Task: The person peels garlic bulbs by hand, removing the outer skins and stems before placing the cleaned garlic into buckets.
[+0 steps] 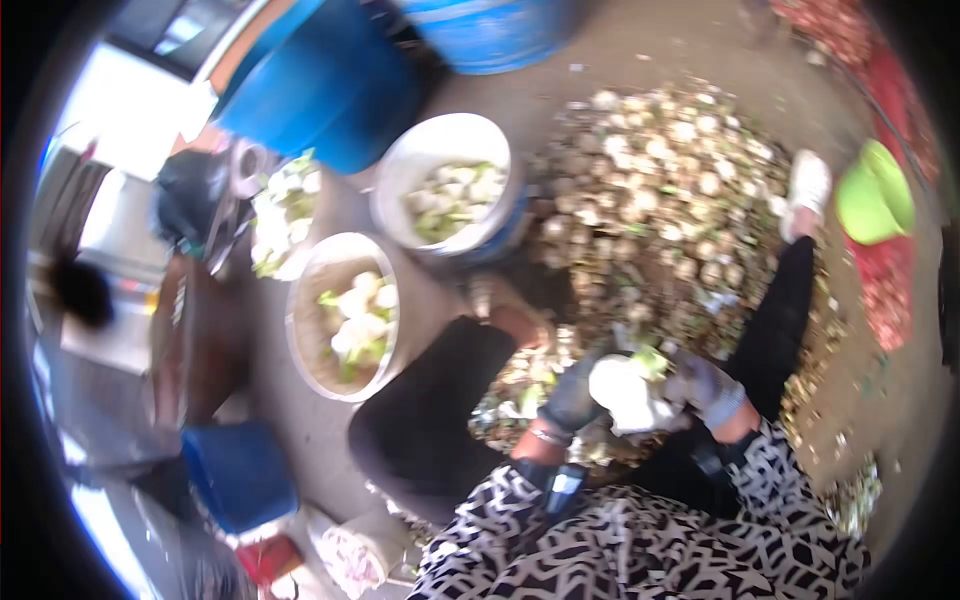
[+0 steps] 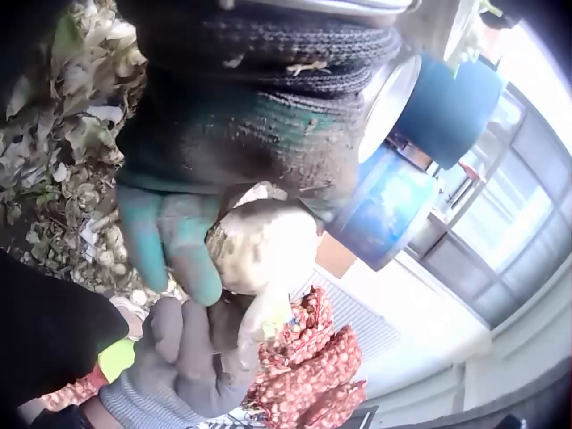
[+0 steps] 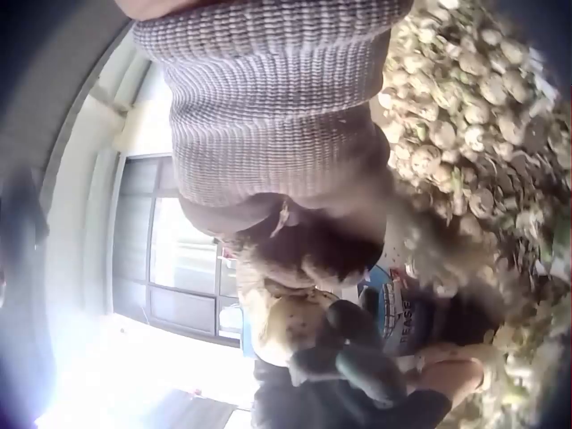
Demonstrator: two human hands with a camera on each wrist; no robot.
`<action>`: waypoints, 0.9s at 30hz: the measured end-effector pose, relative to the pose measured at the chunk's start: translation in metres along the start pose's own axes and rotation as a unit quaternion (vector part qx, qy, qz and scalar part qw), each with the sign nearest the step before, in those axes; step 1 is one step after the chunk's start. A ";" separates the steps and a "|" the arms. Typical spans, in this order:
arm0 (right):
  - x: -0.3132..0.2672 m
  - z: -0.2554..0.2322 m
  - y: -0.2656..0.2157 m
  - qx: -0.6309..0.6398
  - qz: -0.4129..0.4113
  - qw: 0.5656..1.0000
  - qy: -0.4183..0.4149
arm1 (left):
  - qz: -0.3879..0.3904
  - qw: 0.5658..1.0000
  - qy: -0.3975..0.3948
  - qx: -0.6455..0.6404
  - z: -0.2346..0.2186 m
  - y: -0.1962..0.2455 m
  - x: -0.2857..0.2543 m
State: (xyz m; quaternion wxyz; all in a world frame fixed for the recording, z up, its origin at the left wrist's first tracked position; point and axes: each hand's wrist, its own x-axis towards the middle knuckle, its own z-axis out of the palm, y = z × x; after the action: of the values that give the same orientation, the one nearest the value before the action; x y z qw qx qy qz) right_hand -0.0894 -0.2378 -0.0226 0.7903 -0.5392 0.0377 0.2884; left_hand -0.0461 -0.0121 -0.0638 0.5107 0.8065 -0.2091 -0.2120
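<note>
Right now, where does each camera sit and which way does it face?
Head: on the head, facing forward and down at the pale bulb between left hand and right hand; sleeves and legs show.
Left wrist: on that wrist, looking along the left hand toward the bulb; right hand beyond.
Right wrist: on that wrist, looking along the right hand; left hand beyond.
Both wrist views share the bulb.

From where I stand, only one bit of print comes clear: the capital letters "EASE" (image 3: pixel 407 331), running sideways on a blue bucket (image 3: pixel 376 279) (whatever stands before them, and the pale mark alongside, I can't make out).
</note>
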 end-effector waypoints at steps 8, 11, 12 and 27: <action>0.028 0.010 0.022 0.513 0.072 0.847 -0.119 | -0.016 0.966 0.184 -0.182 -0.013 0.009 -0.008; 0.041 0.018 0.027 0.430 -0.012 0.846 -0.314 | -0.048 0.967 0.048 -0.245 -0.019 0.035 -0.028; 0.033 0.025 0.035 0.460 -0.026 0.844 -0.275 | -0.070 0.937 0.065 -0.336 -0.014 0.043 -0.024; -0.072 0.026 -0.009 0.398 -0.320 0.834 -0.210 | -0.025 0.562 0.157 -0.812 -0.051 0.065 0.006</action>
State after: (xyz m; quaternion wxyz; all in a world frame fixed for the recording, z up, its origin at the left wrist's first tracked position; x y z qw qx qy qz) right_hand -0.1515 -0.2476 0.0229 0.9737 -0.0863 -0.1927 0.0860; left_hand -0.0206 -0.0036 0.0140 0.9692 0.0769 0.1550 -0.1750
